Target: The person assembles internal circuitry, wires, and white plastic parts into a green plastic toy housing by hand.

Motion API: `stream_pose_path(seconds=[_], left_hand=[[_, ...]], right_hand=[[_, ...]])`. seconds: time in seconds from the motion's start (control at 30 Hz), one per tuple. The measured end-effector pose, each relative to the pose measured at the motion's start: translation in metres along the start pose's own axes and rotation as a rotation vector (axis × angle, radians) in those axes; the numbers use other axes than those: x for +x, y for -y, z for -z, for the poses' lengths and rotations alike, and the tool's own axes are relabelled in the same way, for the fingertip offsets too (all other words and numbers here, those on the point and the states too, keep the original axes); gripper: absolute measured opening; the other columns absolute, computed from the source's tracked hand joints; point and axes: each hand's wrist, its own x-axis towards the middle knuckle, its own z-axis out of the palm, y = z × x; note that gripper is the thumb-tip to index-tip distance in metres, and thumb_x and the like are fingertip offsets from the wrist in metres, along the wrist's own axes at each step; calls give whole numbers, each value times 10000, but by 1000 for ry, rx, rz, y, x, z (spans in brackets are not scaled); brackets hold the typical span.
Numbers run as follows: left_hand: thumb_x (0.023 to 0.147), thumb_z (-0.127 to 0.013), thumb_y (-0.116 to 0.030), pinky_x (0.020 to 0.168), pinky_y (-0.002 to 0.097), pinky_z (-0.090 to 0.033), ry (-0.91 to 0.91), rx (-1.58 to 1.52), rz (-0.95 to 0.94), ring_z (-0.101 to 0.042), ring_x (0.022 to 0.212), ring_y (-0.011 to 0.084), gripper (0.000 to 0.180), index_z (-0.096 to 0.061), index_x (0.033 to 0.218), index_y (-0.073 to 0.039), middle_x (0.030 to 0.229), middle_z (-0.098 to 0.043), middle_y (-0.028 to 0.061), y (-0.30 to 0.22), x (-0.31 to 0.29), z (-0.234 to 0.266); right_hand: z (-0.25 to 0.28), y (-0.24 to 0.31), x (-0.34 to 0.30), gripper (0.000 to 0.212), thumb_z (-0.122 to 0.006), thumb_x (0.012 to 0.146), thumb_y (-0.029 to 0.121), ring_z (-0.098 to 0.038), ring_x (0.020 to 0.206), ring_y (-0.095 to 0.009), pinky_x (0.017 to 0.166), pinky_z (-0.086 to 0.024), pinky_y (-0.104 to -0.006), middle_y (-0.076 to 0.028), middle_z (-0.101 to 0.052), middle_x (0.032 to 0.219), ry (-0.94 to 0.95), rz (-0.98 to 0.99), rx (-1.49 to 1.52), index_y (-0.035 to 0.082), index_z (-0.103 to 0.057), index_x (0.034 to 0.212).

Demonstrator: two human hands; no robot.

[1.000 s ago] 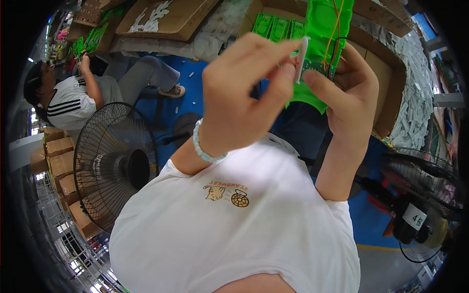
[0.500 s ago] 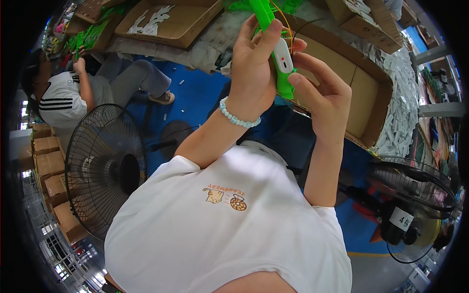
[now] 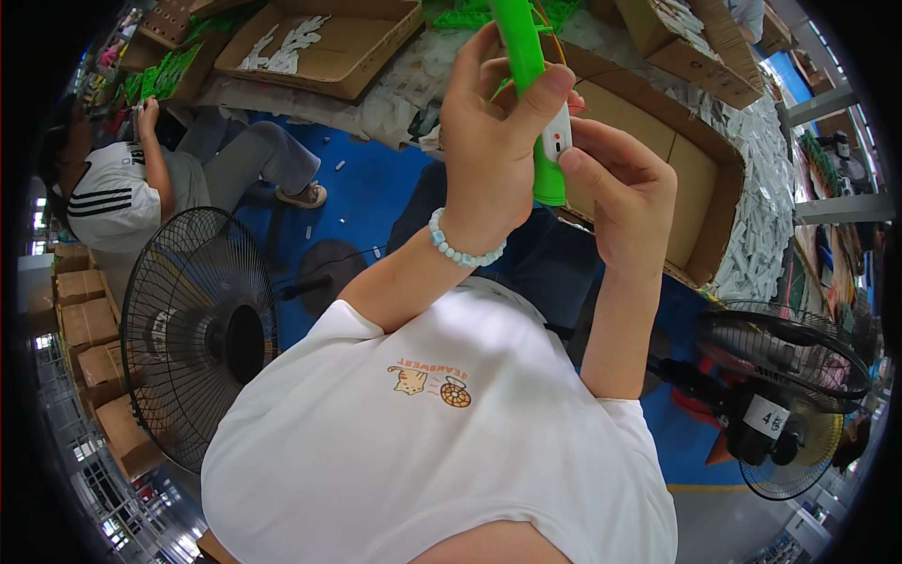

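Note:
My left hand is closed around a long bright green plastic housing, its thumb laid across the front. The housing stands nearly upright in the picture, its upper end cut off by the edge. A small white plastic module with a dark port slot and a red dot lies against the housing's right side. Fingers and thumb of my right hand pinch this module near its lower end. Thin orange wire runs beside the housing's upper part. How the module is joined to the housing is hidden.
Beyond my hands stands a cardboard tray, with white plastic pieces heaped beside it. Another carton holds white parts. Fans stand left and right. A co-worker sits at far left near green parts.
The housing has turned, showing a smoother green face and less of the white module. Both hands have shifted slightly downward, and the module's port now sits higher above the right thumb.

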Motion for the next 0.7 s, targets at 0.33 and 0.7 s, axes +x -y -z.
stream_pose_path(seconds=[0.33,0.7], left_hand=[[939,-642,-200,774,394,-566,-75,0,178,-681,876,295,490,-381,1302,1,977,-614,130,-4,1,3],[900,-695,-162,727,353,-577,-82,-34,124,-679,863,269,541,-388,1312,6,1006,-578,124,3,-1,5]], right_hand=[[11,-5,11,312,-725,802,-32,-673,946,-194,864,-527,-294,-168,-691,1021,102,-223,163,-110,-640,1092],[8,-1,10,299,-729,791,-38,-694,864,-187,824,-541,-288,-172,-709,959,63,-195,99,-112,-640,1067]])
